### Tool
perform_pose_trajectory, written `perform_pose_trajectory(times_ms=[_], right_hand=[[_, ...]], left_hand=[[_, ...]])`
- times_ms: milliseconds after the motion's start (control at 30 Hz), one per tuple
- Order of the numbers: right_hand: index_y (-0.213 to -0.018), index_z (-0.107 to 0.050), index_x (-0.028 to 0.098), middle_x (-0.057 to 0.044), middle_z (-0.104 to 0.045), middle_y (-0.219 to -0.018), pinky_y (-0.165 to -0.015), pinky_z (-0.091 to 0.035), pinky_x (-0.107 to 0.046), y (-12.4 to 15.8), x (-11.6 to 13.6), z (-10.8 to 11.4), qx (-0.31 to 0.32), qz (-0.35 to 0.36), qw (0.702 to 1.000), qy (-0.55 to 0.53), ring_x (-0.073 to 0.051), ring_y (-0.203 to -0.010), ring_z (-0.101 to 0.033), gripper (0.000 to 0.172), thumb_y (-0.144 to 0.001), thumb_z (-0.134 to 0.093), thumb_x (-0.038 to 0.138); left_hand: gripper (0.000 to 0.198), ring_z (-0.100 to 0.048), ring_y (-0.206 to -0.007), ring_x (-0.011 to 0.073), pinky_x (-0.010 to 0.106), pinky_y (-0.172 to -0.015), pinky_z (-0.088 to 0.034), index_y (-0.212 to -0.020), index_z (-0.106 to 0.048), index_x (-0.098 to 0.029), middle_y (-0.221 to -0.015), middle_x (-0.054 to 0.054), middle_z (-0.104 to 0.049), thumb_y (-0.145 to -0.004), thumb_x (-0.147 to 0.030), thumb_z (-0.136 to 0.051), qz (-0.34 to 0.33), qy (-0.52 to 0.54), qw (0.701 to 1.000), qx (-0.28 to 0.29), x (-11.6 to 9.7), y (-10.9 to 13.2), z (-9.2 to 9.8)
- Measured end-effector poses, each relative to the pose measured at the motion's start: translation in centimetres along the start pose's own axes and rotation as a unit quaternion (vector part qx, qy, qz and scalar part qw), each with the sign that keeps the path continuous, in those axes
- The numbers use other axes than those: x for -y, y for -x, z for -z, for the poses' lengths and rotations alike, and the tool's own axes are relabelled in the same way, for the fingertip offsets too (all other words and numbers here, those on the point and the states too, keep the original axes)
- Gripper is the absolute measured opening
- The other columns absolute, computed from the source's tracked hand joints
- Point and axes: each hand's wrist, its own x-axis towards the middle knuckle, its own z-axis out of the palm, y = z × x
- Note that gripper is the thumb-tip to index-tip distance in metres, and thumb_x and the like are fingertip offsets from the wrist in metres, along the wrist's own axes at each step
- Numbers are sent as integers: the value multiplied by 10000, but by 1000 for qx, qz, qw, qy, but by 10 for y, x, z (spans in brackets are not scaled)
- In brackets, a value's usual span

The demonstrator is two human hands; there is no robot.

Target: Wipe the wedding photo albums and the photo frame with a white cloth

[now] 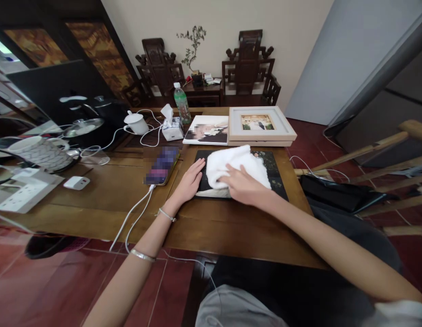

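A dark picture panel [277, 175] lies flat on the wooden table [211, 227] in front of me. A white cloth [236, 165] rests on top of it. My right hand [245, 186] presses on the near edge of the cloth, fingers curled over it. My left hand [190, 181] lies flat with fingers stretched out, touching the panel's left edge and steadying it. Bracelets circle my left wrist and forearm.
Behind the panel lie a frameless photo print [207, 131] and a white framed picture [261, 125]. A phone [162, 165] on a white cable lies to the left. A tissue box [172, 128], green bottle [181, 103], white teapot [137, 122], power strip [25, 195] and kettles stand further left.
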Motion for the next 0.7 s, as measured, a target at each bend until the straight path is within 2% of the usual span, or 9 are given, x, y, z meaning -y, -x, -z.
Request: perform_pose_trajectory(times_ms=[33,167,233,300,367,433,533,700], right_hand=[[-1235,-576,173,-169,-571,-1275,-999,-323,-593,-14,-9,3,-10,-8,1000,1,-339,-1315,-366,557,-748,-373,-4],[-1199,-599,196,-143,-630,-1175,-934,-415,-438,-58,-37,15,-20,-21,999,-17,-298,-1177,-516,522,-768,-373,7],[-1198,-597,193,-143,-626,-1180,-904,-431,-424,-67,-42,18,-27,-36,999,-23,-294,-1120,-550,518,-768,-376,10],[-1207,-592,180,-162,-619,-1184,-904,-424,-472,-67,-38,16,-37,-43,998,-10,-309,-1107,-552,525,-766,-367,5],[-1218,-582,156,-187,-611,-1188,-927,-390,-548,-56,-28,9,-48,-39,998,16,-336,-1167,-500,533,-763,-355,-3],[-1226,-577,147,-187,-565,-1272,-963,-327,-622,-36,-12,-1,-46,-24,998,34,-358,-1271,-390,531,-767,-356,0],[-1206,-598,168,-117,-408,-1452,-1010,-216,-690,4,14,-17,-30,-3,999,38,-382,-1366,-226,512,-784,-355,9],[-1092,-670,193,-98,-374,-1475,-1007,-205,-718,62,44,-27,4,58,998,28,-412,-1374,-202,434,-789,-396,46]], left_hand=[[461,-320,-1381,217,462,-1151,-228,-1346,-474,-154,-1460,107,-408,-936,-309,-331,0,1,1000,-1,0,0,0],[451,-320,-1381,211,465,-1152,-222,-1349,-471,-183,-1459,85,-414,-935,-304,-339,-1,6,1000,-3,0,0,0],[449,-325,-1378,209,456,-1153,-224,-1344,-476,-174,-1455,94,-418,-937,-306,-338,1,6,1000,-1,-1,0,1],[455,-329,-1376,212,449,-1154,-224,-1340,-479,-151,-1450,111,-422,-936,-307,-338,2,4,1000,-2,-2,0,1],[460,-328,-1377,216,452,-1155,-220,-1340,-477,-140,-1450,119,-421,-934,-306,-337,3,3,1000,-5,-2,0,0],[456,-325,-1378,220,463,-1152,-221,-1341,-478,-156,-1453,107,-418,-934,-310,-338,3,6,1000,-5,-1,0,-1],[446,-323,-1379,221,471,-1149,-229,-1336,-485,-181,-1454,92,-421,-938,-321,-341,2,11,1000,-5,-2,0,-1],[439,-330,-1376,216,468,-1148,-235,-1333,-488,-184,-1452,90,-424,-941,-314,-338,2,12,1000,-7,-5,1,1]])
